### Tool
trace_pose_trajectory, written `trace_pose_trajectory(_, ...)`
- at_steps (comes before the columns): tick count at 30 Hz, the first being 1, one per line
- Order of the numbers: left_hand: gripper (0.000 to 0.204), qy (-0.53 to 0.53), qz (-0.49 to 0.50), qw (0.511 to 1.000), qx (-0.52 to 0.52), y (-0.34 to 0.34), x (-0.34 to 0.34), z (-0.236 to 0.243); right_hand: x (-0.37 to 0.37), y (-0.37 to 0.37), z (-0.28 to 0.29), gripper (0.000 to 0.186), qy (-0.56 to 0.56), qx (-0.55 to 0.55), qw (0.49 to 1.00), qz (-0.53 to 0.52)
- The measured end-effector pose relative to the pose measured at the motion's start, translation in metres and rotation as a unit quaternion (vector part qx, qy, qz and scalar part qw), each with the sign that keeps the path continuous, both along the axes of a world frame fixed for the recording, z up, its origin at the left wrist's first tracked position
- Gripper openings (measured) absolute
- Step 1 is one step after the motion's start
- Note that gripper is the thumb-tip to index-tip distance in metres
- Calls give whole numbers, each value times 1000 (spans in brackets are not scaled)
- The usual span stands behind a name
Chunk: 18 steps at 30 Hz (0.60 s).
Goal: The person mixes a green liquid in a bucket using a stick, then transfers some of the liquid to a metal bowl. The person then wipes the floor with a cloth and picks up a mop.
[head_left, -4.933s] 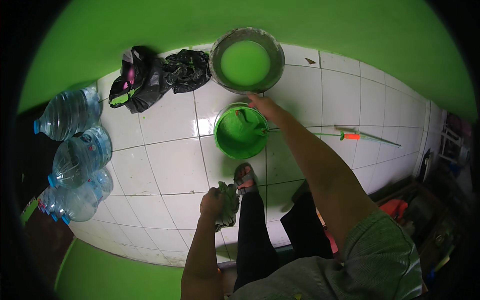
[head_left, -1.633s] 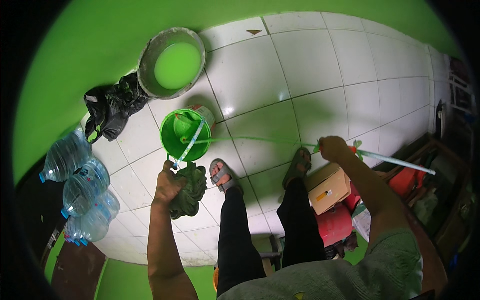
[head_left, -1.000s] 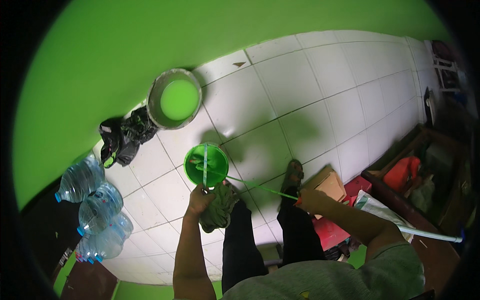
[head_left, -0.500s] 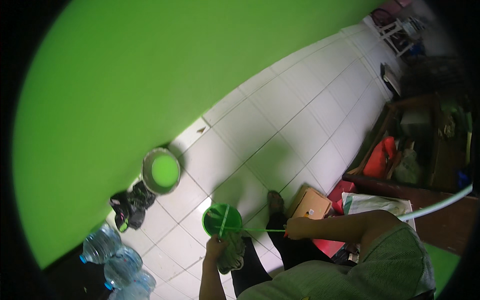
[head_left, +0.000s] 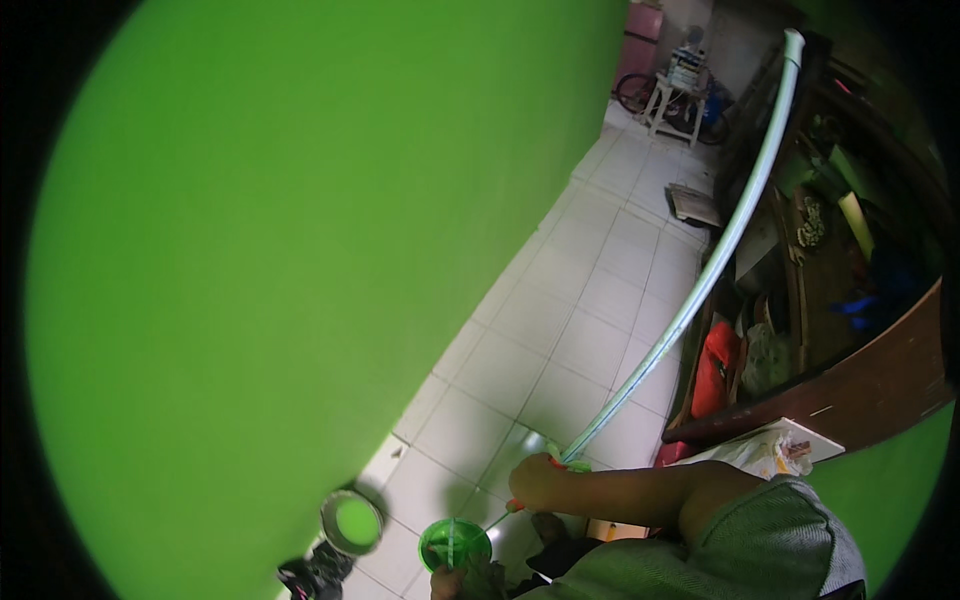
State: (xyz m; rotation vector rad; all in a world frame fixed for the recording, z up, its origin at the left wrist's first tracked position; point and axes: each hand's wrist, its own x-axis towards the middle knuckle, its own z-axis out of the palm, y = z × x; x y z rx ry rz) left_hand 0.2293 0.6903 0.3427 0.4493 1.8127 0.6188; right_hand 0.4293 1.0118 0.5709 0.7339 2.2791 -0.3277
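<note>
My right hand is closed around the red-orange handle of a long pale pole, which slants up to the far right. From below that hand a thin rod runs down toward a small green bucket. My left hand is at the bucket's near rim, fingers closed at the end of a pale green bar that lies across the opening. Whether rod and bar are one tool I cannot tell. Beside my left hand is a dull green, cloth-like thing, mostly in shadow.
Left of the bucket stands a pail of bright green paint, with a black plastic bag near it. A green wall borders the white floor tiles. On the right is a dark wooden cabinet with clutter; a white stool stands far off.
The view has swung up, so the bucket and pail sit lower and the water bottles are out of sight. The pale pole now shows at full length. My right hand has moved closer to the bucket.
</note>
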Motion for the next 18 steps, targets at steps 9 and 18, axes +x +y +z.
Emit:
trace_pose_trajectory(9, 37, 1, -22, 996, 92, 89, -27, 66, 18, 23, 115, 30, 137, 89, 979, 119)
trace_pose_trajectory(18, 41, 27, -283, 951, 123, 182, -99, 93, -37, 4, 128, 22, 70, 0, 986, -154)
